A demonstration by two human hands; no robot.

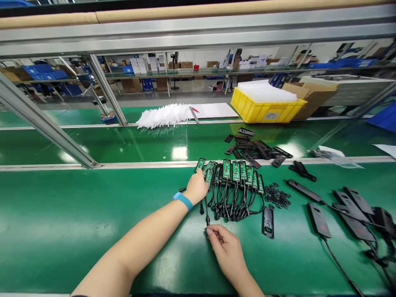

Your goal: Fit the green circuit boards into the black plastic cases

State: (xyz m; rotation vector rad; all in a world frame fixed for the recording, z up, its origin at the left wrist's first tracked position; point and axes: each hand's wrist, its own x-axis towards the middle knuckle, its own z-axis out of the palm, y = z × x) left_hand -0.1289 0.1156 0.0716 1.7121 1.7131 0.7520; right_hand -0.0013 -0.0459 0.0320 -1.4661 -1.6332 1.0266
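Note:
My left hand (196,187), with a blue band at the wrist, reaches to the left end of a row of green circuit boards (236,170) in black housings. Its fingertips are pressed on a board there; the back of the hand partly hides it. Short black cables (235,202) hang from the boards toward me. Just below, my right hand (225,246) is closed, thumb and index finger pinching the end of a black cable connector (208,221). An open black housing shell (268,222) lies to the right, beside a pile of small black rings (278,197).
Black covers (247,146) are heaped behind the boards. Closed black devices with cables (320,220) lie at the right. Farther back are white strips (168,115) and a yellow bin (267,109). Metal posts (107,88) frame the bench.

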